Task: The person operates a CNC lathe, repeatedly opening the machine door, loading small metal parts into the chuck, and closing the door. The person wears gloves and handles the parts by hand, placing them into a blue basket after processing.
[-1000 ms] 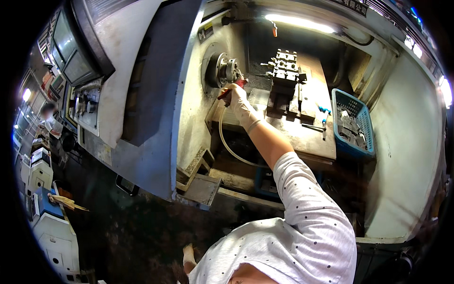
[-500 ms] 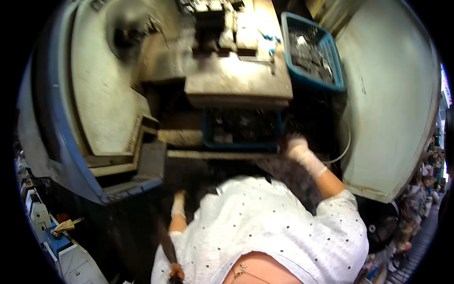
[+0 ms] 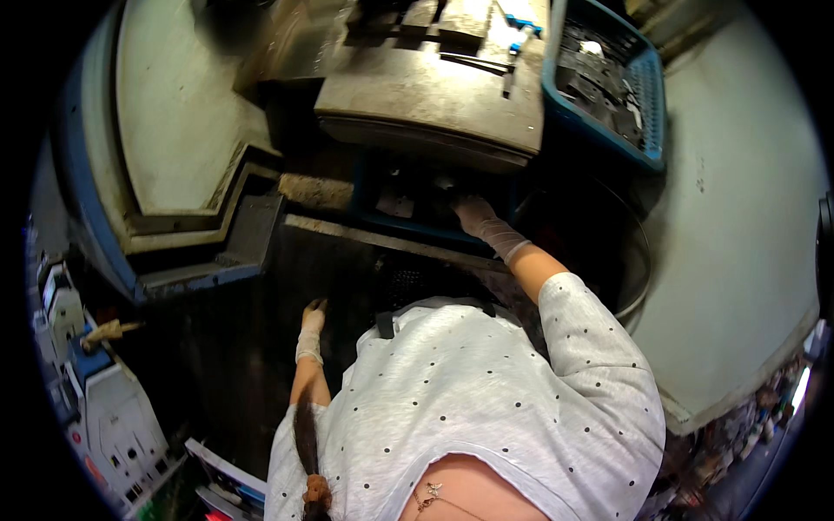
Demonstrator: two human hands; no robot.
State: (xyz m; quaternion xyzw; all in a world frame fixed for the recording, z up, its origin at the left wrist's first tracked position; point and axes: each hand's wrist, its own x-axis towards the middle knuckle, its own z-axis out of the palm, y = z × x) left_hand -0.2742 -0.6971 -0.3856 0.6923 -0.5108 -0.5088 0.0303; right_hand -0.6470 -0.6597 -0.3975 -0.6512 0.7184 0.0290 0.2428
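Black-dotted white shirt (image 3: 486,382), fine necklace (image 3: 430,499), pale gloves (image 3: 492,229)

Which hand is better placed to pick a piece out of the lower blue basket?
Probably the right: the right hand reaches over the lower blue basket, near a pale piece, while the left hand hangs beside the body, apart from the basket.

The right arm (image 3: 532,267) is stretched forward, and the right hand (image 3: 473,217) is in shadow, its fingers unclear. The left hand (image 3: 313,318) hangs low, well apart.
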